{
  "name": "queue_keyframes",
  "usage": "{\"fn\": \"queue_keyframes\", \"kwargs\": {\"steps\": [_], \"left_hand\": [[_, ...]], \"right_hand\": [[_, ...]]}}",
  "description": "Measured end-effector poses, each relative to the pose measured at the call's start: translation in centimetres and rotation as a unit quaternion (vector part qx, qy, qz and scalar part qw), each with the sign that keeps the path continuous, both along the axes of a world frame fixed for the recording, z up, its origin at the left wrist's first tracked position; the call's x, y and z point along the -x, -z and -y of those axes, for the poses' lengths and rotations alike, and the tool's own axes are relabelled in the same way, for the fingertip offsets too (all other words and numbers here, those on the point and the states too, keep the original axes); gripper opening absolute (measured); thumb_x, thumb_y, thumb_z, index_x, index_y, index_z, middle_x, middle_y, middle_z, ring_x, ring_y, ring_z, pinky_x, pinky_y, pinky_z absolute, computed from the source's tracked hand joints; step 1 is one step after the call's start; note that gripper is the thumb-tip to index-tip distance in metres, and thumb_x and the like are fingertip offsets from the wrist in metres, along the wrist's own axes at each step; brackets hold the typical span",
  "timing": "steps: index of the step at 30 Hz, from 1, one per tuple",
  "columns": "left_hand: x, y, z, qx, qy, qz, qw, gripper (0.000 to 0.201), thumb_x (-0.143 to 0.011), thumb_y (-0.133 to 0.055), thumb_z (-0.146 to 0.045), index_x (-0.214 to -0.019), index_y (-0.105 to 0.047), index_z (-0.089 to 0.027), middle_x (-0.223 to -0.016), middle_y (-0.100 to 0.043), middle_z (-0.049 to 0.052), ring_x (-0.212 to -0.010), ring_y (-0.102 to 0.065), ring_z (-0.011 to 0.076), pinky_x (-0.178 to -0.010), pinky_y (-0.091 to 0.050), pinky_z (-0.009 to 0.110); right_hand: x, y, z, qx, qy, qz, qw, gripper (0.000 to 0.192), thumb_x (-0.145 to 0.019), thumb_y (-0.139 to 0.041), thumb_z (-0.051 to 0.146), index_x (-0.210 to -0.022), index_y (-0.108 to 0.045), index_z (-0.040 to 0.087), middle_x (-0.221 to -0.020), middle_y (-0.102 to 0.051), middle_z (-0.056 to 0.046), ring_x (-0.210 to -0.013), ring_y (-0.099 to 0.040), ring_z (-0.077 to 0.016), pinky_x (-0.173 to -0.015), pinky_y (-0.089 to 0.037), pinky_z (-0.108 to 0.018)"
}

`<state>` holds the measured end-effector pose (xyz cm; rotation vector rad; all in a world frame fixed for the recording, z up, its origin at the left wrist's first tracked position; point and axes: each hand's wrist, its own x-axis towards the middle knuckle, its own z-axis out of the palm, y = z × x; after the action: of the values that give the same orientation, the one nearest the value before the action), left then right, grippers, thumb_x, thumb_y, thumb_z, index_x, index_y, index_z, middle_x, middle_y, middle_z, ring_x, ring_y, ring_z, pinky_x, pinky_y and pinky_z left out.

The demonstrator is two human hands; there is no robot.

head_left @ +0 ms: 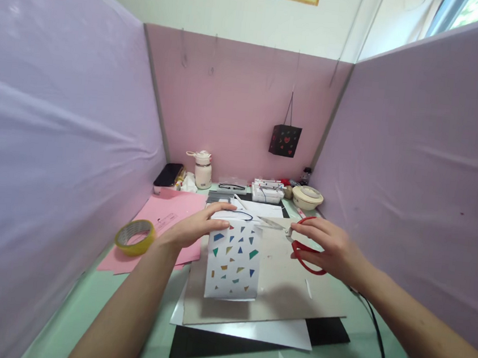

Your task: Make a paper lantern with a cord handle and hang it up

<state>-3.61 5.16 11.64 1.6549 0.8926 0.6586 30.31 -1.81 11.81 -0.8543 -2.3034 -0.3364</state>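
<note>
A small white paper bag (234,261) printed with coloured triangles stands upright on a grey card sheet (287,289). My left hand (193,226) rests on the bag's top left edge, fingers over the dark cord handle (239,216). My right hand (328,246) grips red-handled scissors (300,248), their blades pointing left toward the bag's top, close to the cord.
A yellow tape roll (134,236) lies on pink paper (162,216) at left. White and black sheets (256,340) sit under the grey card. A cream kettle (203,169), boxes and a round container (307,197) line the back. A black paper bag (286,140) hangs on the pink partition.
</note>
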Motion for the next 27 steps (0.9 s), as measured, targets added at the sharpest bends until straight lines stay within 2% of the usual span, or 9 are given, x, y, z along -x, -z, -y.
{"fn": "queue_keyframes", "kwargs": {"steps": [6, 12, 14, 22, 27], "left_hand": [[0.2, -0.2, 0.4, -0.031, 0.022, -0.005, 0.999, 0.054, -0.082, -0.065, -0.047, -0.133, -0.053, -0.031, -0.143, -0.048, 0.005, -0.126, -0.050, 0.0316, -0.109, -0.037, 0.048], [0.3, -0.8, 0.7, -0.083, 0.015, -0.054, 0.995, 0.055, -0.082, -0.065, -0.048, -0.133, -0.054, -0.034, -0.153, -0.038, 0.001, -0.145, -0.024, 0.0331, -0.118, -0.023, 0.050], [0.4, -0.9, 0.8, -0.091, 0.014, -0.065, 0.994, 0.056, -0.081, -0.065, -0.049, -0.133, -0.054, -0.033, -0.155, -0.037, 0.002, -0.147, -0.021, 0.0335, -0.119, -0.020, 0.051], [0.5, -0.7, 0.7, -0.088, 0.034, -0.055, 0.994, 0.056, -0.081, -0.065, -0.048, -0.133, -0.054, -0.033, -0.154, -0.036, 0.001, -0.145, -0.026, 0.0324, -0.116, -0.030, 0.047], [0.5, -0.5, 0.5, -0.073, 0.056, -0.024, 0.995, 0.053, -0.082, -0.064, -0.046, -0.132, -0.054, -0.032, -0.154, -0.036, 0.001, -0.142, -0.029, 0.0314, -0.113, -0.033, 0.045]], "right_hand": [[-0.1, -0.1, 0.6, -0.013, 0.005, 0.014, 1.000, 0.035, -0.088, -0.068, 0.029, -0.121, -0.060, 0.021, -0.104, -0.070, -0.011, -0.094, -0.067, -0.0236, -0.083, -0.055, -0.037], [-0.2, -0.1, 1.0, -0.018, -0.002, 0.038, 0.999, 0.033, -0.090, -0.066, 0.029, -0.121, -0.060, 0.020, -0.101, -0.069, -0.010, -0.091, -0.066, -0.0218, -0.079, -0.055, -0.034], [-0.3, -0.1, 1.2, -0.019, 0.000, 0.047, 0.999, 0.033, -0.091, -0.065, 0.027, -0.122, -0.059, 0.019, -0.101, -0.069, -0.010, -0.091, -0.066, -0.0211, -0.080, -0.054, -0.033], [-0.5, 0.0, 1.4, -0.029, -0.007, 0.057, 0.998, 0.034, -0.091, -0.065, 0.024, -0.124, -0.058, 0.018, -0.100, -0.069, -0.010, -0.092, -0.066, -0.0213, -0.081, -0.054, -0.034], [-0.3, -0.1, 1.8, -0.045, -0.027, 0.023, 0.998, 0.035, -0.089, -0.064, 0.016, -0.124, -0.057, 0.020, -0.094, -0.071, -0.007, -0.085, -0.068, -0.0188, -0.076, -0.055, -0.031]]}}
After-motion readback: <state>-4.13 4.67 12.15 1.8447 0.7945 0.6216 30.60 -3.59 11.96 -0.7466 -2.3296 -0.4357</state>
